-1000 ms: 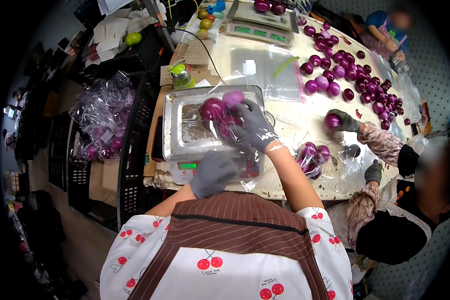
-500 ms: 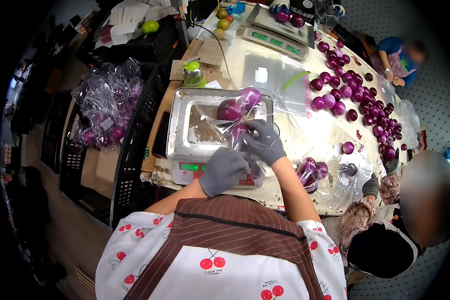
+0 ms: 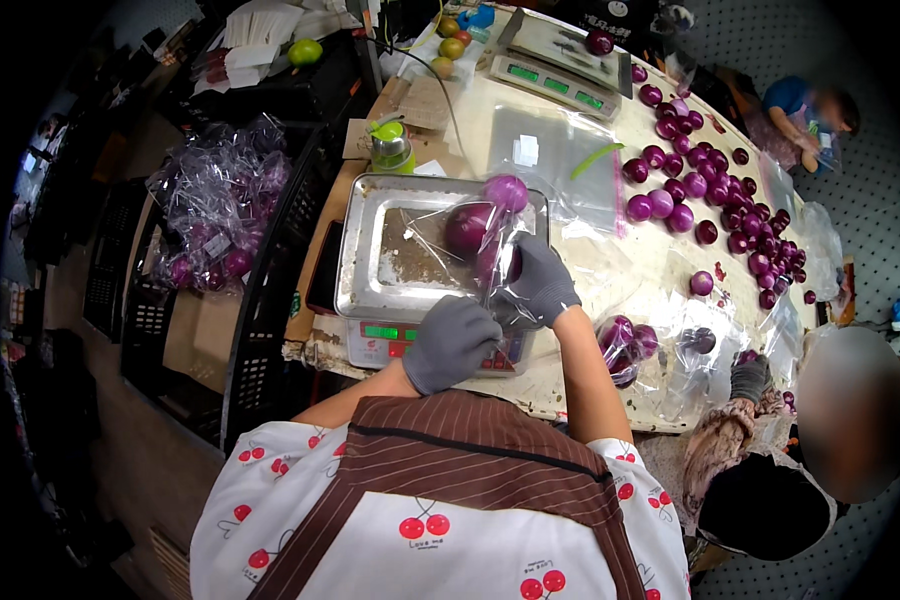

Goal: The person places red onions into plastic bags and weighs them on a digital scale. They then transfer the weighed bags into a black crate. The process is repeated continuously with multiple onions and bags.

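A clear plastic bag of red onions rests on the right part of the metal tray of a weighing scale. One onion bulges at the bag's far end, over the tray's edge. My right hand, in a grey glove, is closed round the gathered neck of the bag. Just nearer and to its left, my left hand, also grey-gloved, pinches the loose end of the plastic above the scale's front panel. The fingertips of both are partly hidden by the shiny film.
Another bag of onions lies right of my forearm, near a co-worker's gloved hand. Loose onions spread along the table's right side. A second scale stands at the back. On the left, a black crate holds filled bags.
My right hand has drawn closer around the bag's neck, and the onion that showed by it is now mostly covered. A hand at the far scale has gone; the co-worker's hand on the right shifted.
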### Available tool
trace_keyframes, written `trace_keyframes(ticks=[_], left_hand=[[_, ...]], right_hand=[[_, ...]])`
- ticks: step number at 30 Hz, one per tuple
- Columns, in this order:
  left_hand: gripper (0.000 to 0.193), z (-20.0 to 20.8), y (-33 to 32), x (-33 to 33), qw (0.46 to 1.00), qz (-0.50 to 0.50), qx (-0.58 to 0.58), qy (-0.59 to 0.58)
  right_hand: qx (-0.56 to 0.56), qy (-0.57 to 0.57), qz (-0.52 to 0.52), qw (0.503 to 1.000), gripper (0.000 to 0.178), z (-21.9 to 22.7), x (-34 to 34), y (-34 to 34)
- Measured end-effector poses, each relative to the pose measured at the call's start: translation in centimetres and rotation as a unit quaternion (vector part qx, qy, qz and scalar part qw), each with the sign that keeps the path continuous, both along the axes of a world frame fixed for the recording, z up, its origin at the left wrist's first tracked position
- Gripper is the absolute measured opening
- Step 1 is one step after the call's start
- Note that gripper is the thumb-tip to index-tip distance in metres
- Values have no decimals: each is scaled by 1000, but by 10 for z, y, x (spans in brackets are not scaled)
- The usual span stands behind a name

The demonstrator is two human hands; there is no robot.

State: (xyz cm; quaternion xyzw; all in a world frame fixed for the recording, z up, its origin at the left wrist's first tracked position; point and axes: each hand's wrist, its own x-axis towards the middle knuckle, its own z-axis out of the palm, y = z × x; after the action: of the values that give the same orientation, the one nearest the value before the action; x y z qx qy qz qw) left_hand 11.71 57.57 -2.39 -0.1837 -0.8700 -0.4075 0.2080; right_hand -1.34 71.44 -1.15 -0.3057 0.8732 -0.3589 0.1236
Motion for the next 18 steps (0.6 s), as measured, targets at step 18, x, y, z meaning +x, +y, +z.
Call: trace_keyframes(ticks=[18], left_hand=[[19, 2, 11, -7, 999, -29, -37, 16]], right_hand=[[-53, -70, -106, 990, 73, -11, -6, -17]])
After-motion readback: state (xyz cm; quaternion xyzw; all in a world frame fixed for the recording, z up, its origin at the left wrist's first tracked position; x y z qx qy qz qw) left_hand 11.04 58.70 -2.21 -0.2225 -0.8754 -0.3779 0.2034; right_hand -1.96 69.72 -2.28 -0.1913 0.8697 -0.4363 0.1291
